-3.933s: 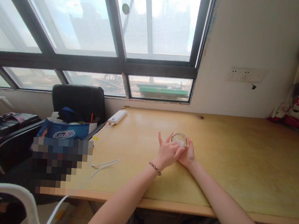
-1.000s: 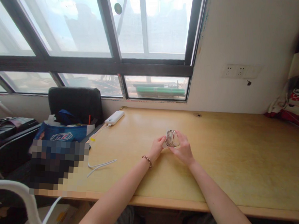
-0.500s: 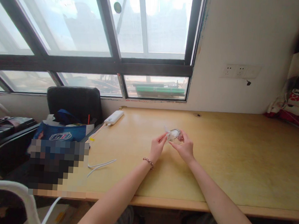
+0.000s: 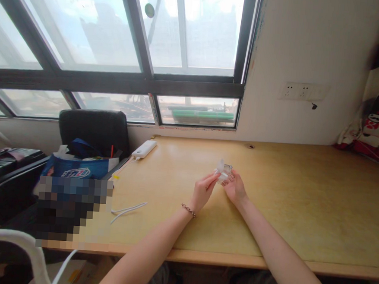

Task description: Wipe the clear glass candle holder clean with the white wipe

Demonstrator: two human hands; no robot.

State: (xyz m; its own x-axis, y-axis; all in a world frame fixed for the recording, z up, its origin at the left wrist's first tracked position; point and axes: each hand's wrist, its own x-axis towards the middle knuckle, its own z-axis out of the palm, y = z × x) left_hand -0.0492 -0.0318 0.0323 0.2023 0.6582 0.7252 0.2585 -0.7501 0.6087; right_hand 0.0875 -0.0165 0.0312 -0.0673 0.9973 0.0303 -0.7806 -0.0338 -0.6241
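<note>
Above the middle of the wooden table, my right hand (image 4: 237, 188) is closed around a small clear glass vessel (image 4: 228, 170), its fingers on the far right side and underneath. My left hand (image 4: 204, 187), with a beaded bracelet on its wrist, pinches a thin whitish piece (image 4: 220, 165) at the left rim of the vessel. Part of that piece sticks up above the fingertips and another part lies across the glass. Whether it is tissue or soft plastic I cannot make out. Both forearms reach in over the table's front edge.
A white power bank (image 4: 144, 149) with a cable plugged in lies at the table's (image 4: 314, 211) back left corner. A loose white cable (image 4: 129, 208) lies nearer. On the left, a blue bag (image 4: 85, 168) stands on a black chair (image 4: 94, 129). Wall sockets (image 4: 297, 91) are behind.
My left hand has moved slightly right, over the glass vessel, with the whitish piece. The right hand has turned, with its palm more under the vessel, which now looks tilted differently.
</note>
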